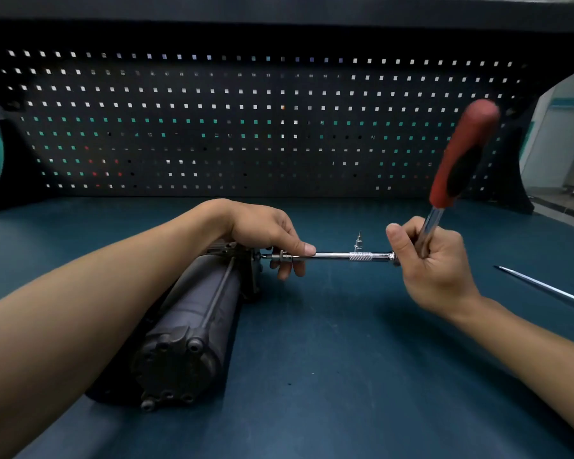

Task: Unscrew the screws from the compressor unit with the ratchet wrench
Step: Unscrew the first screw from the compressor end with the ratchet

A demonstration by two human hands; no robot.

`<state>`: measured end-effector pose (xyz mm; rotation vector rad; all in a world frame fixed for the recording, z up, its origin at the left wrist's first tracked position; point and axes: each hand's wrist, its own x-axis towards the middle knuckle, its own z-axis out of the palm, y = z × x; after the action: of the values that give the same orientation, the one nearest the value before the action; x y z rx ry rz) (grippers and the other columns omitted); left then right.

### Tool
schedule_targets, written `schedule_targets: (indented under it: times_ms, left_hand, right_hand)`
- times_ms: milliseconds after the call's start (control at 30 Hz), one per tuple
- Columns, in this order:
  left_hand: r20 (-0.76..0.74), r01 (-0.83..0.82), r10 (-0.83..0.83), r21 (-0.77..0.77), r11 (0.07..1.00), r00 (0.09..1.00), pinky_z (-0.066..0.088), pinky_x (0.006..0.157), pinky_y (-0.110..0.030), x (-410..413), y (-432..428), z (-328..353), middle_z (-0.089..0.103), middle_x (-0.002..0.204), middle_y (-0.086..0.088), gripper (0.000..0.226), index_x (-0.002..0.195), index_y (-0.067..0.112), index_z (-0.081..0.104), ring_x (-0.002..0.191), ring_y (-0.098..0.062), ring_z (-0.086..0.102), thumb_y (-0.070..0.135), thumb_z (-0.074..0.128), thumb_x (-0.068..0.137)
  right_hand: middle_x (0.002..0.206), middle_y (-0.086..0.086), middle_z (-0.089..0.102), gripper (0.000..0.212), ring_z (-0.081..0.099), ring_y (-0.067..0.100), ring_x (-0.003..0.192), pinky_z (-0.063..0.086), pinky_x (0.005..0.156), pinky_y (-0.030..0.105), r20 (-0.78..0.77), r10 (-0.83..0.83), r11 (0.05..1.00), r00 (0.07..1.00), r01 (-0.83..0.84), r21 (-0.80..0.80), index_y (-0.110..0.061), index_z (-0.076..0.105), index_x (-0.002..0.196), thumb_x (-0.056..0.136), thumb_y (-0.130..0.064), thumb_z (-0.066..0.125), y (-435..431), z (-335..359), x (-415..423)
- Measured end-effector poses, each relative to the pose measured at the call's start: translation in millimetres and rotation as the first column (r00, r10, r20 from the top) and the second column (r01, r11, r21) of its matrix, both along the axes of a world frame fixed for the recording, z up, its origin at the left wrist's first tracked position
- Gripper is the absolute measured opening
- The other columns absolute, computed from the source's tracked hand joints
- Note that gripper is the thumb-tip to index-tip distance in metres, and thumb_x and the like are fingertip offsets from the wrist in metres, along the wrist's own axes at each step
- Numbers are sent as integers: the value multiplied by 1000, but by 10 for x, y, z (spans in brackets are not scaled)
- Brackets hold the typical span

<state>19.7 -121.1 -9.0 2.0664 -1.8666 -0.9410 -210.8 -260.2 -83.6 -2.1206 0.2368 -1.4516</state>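
The dark cylindrical compressor unit (193,326) lies on the blue bench top, its far end under my left hand (265,233). A chrome extension bar (342,256) runs level from that far end to the right. My left hand pinches the bar's socket end near the compressor. My right hand (434,263) grips the ratchet wrench (461,160) at its head; the red and black handle stands up and tilts to the right. The screw itself is hidden by my left fingers.
A small loose metal bit (358,241) stands upright on the bench just behind the extension bar. A long thin metal rod (544,288) lies at the right. A black pegboard (262,120) closes off the back of the blue bench top (328,376).
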Motion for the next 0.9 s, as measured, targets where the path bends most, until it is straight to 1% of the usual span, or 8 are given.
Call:
schedule_targets:
  times_ms: [100, 200, 267, 367, 500, 567, 767, 900]
  left_hand:
    - [-10, 7, -7, -27, 1000, 1000, 41, 78, -17, 13, 0, 1, 72, 72, 3, 39, 82, 26, 78, 71, -8, 60, 61, 61, 84]
    - [-29, -1, -1, -79, 997, 1000, 43, 70, -11, 20, 0, -10, 71, 68, 3, 39, 78, 23, 76, 66, -6, 59, 60, 63, 81]
    - [-39, -7, 3, -101, 995, 999, 42, 65, -9, 23, 0, -14, 70, 67, 2, 40, 77, 22, 76, 63, -5, 58, 60, 66, 79]
    - [-49, -17, 12, -109, 994, 999, 41, 64, -8, 34, -7, -24, 70, 68, 0, 42, 78, 20, 77, 64, -5, 58, 61, 69, 78]
    - [-24, -16, 14, -111, 994, 1000, 41, 65, -8, 49, -15, -39, 71, 68, 1, 36, 78, 20, 77, 65, -4, 58, 55, 69, 84]
    - [-16, -14, 13, -107, 994, 1000, 41, 65, -9, 36, -16, -37, 71, 67, 1, 38, 78, 20, 77, 65, -5, 58, 56, 69, 83]
    - [-3, -17, 17, -118, 993, 1000, 39, 66, -9, 8, -1, -22, 71, 67, 3, 35, 76, 23, 77, 66, -3, 58, 57, 68, 82]
    - [28, -23, 27, -129, 991, 999, 39, 73, -20, 12, 9, -30, 71, 68, 3, 32, 76, 24, 77, 67, -2, 57, 53, 69, 86]
  right_hand:
    - [58, 5, 47, 49, 42, 11, 49, 36, 52, 22, -29, -6, 1000, 1000, 6, 16, -13, 45, 58, 100, -38, 54, -28, -19, 16]
    - [53, 7, 39, 65, 45, 21, 48, 42, 50, 31, -100, 52, 974, 994, -28, 224, 7, 39, 64, 96, -49, 50, -33, 19, 53]
    - [49, 3, 43, 67, 47, 16, 44, 41, 45, 26, -158, 40, 929, 987, 22, 371, 3, 45, 64, 94, -57, 46, -33, 68, 83]
    - [43, 2, 47, 64, 43, 14, 35, 33, 37, 20, -268, 36, 808, 963, 130, 575, -12, 57, 63, 98, -64, 41, -56, 139, 108]
    - [42, 5, 40, 62, 26, 13, 29, 19, 38, 16, -323, 216, 542, 921, 162, 825, -11, 57, 78, 94, -70, 42, -37, 183, 70]
    - [44, 4, 36, 58, 22, 13, 32, 17, 41, 16, -331, 296, 461, 896, 170, 871, -14, 53, 79, 91, -70, 47, -19, 194, 46]
    - [42, 0, 30, 49, 17, 10, 30, 15, 38, 16, -300, 434, 346, 850, 150, 926, -21, 41, 68, 94, -62, 46, -42, 254, 16]
    - [43, -5, 28, 47, 18, 8, 29, 16, 35, 17, -262, 502, 237, 825, 160, 958, -22, 42, 65, 91, -60, 50, -28, 250, 5]
